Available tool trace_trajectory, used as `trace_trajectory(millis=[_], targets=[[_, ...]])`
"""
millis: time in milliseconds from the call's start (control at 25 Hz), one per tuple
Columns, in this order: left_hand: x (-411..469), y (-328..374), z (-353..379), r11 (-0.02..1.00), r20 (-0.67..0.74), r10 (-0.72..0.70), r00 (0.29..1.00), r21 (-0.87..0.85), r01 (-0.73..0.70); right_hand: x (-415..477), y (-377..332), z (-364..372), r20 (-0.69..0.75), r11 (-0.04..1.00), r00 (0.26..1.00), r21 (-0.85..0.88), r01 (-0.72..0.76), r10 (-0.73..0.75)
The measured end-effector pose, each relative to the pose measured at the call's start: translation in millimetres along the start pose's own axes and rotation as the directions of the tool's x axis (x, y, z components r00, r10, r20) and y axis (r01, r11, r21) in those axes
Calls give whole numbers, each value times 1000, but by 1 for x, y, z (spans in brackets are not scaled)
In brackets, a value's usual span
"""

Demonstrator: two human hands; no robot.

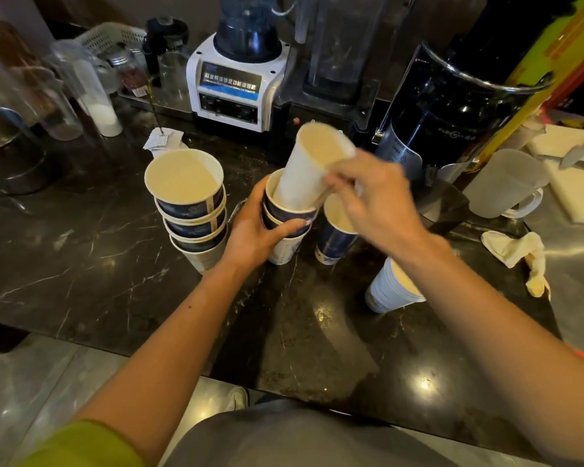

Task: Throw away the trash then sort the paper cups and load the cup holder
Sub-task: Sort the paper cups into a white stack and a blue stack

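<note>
A dark stone counter (81, 251) with thin white lines is seen. On it, a tall stack of paper cups (191, 210) is placed at the left. Near it, a shorter stack (285, 230) is stood, and a single blue cup (334, 242) is set just beside that. A white cup pile (390, 289) is tilted at the right. A crumpled cloth (516, 254) is laid further right. A white blender (233, 82) is stood at the back.
</note>
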State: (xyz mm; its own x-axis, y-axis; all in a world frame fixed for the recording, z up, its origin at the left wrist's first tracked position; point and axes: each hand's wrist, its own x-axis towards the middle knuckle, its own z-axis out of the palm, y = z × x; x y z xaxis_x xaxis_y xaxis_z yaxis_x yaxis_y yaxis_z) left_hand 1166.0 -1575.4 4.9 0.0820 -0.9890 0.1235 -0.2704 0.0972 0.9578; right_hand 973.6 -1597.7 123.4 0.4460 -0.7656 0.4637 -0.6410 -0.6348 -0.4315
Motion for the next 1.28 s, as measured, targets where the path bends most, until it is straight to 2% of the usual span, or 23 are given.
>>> trace_trajectory(millis=[80, 160, 240, 360, 480, 600, 640, 720, 760, 840, 920, 1000, 1040, 1120, 1200, 1280], targets=[[1, -5, -5, 1000, -36, -27, 999, -17, 26, 4, 1, -33, -216, 996, 976, 80, 37, -19], [3, -9, -5, 1000, -37, -13, 999, -2, 13, -8, 9, -66, -360, 997, 931, 16, 73, -63], [1, -13, -4, 1000, -61, 0, 998, 4, 0, -37, 18, -90, -421, 996, 905, -87, 32, -66], [1, -15, -1, 1000, -69, 10, 998, 13, -9, -93, 39, -111, -429, 977, 903, -179, -112, 25], [0, -16, 0, 999, -74, -12, 997, 34, 15, -132, 53, -110, -285, 958, 958, -260, -117, 40], [2, -14, -3, 1000, -68, -16, 998, 15, 17, -146, 55, -87, 8, 936, 996, -344, -77, 85], [3, -13, -2, 1000, -60, -17, 998, 9, 18, -149, 55, -78, 126, 932, 982, -352, -88, 140], [0, -12, -3, 1000, -66, -23, 998, 6, 23, -150, 54, -60, 351, 927, 898, -349, -138, 266], [-3, -11, -1, 999, -66, -36, 997, -1, 36, -152, 54, -54, 406, 917, 856, -358, -173, 320], [-6, -8, 2, 999, -47, -48, 998, -15, 48, -147, 54, -52, 354, 901, 854, -347, -259, 382], [-10, -5, -2, 1000, -75, -31, 997, -1, 31, -124, 43, -48, 202, 940, 937, -252, -230, 283], [-16, -2, -4, 999, -94, -19, 995, 25, 21, -92, 23, -33, 126, 982, 989, -182, -53, 77], [-17, -1, -4, 999, -88, -11, 996, 36, 15, -74, 16, -22, 146, 984, 989, -170, 53, -28], [-28, 0, -5, 998, -73, 16, 997, 63, -12, -42, 0, 1, 299, 973, 942, -126, 195, -150], [-40, 1, -7, 997, -49, 22, 999, 73, -18, -26, -9, 18, 455, 972, 876, -80, 220, -160], [-48, 1, -8, 998, -46, 6, 999, 61, -3, -25, -10, 23, 503, 964, 845, -75, 253, -182]])
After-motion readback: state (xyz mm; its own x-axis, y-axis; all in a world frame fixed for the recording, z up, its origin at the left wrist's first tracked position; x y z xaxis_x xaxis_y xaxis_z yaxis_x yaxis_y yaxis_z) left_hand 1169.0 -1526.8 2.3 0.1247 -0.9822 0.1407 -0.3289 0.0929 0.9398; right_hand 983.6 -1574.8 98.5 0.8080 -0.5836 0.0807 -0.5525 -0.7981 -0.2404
